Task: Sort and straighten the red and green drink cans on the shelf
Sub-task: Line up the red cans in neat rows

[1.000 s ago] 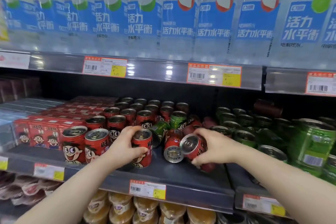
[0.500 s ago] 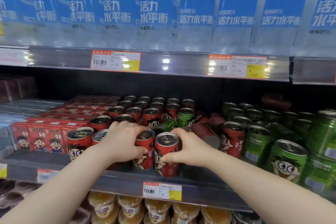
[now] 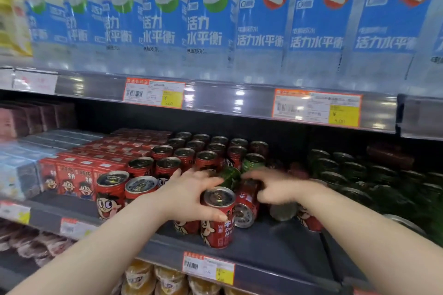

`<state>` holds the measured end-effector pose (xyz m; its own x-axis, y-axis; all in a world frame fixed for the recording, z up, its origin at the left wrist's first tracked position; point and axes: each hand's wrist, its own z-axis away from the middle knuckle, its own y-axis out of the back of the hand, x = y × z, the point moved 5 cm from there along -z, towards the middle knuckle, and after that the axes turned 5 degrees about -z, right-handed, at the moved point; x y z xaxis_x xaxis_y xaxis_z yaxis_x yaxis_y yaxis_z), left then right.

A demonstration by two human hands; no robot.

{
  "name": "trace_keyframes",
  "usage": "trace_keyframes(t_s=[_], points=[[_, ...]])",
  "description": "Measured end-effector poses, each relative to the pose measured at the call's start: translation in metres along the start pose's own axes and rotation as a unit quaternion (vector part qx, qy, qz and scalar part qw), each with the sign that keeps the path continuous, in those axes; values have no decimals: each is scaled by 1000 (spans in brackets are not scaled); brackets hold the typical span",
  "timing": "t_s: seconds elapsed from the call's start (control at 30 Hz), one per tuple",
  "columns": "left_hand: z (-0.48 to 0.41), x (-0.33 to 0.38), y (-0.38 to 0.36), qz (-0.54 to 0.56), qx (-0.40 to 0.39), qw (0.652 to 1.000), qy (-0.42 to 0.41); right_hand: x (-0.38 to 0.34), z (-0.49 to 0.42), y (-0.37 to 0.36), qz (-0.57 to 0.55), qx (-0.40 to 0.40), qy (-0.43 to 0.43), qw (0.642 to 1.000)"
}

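Red drink cans (image 3: 184, 158) stand in rows at the shelf's middle, and green cans (image 3: 335, 167) fill the dim right side. One green can (image 3: 254, 161) stands among the red ones, and another green can (image 3: 230, 177) lies tilted just in front of it. An upright red can (image 3: 219, 220) stands near the front edge. My left hand (image 3: 189, 196) wraps a red can beside it, thumb across the front can. My right hand (image 3: 275, 189), blurred with fingers apart, hovers over a toppled red can (image 3: 247, 206) and touches the tilted green can.
Red cartoon cartons (image 3: 72, 175) sit left of the cans. Another can (image 3: 282, 211) lies on its side, end toward me, at the right. Water bottles (image 3: 211, 19) line the shelf above. Price tags (image 3: 208, 268) hang on the front rail (image 3: 275, 278). Cups fill the shelf below.
My right hand let go of the red can it stood at the front and moved back to the toppled cans. My left hand stayed on its can. The view moved closer.
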<state>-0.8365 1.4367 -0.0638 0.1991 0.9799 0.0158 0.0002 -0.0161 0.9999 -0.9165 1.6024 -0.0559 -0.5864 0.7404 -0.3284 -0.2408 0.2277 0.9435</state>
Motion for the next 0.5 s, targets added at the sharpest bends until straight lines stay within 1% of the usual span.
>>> trace_keyframes(t_s=[0.07,0.1,0.13,0.2,0.27,0.37,0.43,0.5], points=[[0,-6,-5,-2,-8,1000,10,-7,3,-17,34,-94,62,993],[0,-7,-7,-7,0,1000,8,-6,3,-24,60,-113,74,989],[0,-7,-9,-14,8,1000,9,-4,2,-29,86,-107,76,988],[-2,-8,-10,-13,23,1000,17,-3,0,-34,122,-54,86,987],[-2,-7,-9,-10,32,999,26,-4,1,-37,133,-6,103,986],[-1,-3,-7,-5,48,998,39,-2,0,-37,129,36,121,984],[1,-1,-6,0,58,997,48,1,1,-36,105,69,125,984],[2,-1,-6,0,69,996,52,6,5,-33,26,94,114,989]])
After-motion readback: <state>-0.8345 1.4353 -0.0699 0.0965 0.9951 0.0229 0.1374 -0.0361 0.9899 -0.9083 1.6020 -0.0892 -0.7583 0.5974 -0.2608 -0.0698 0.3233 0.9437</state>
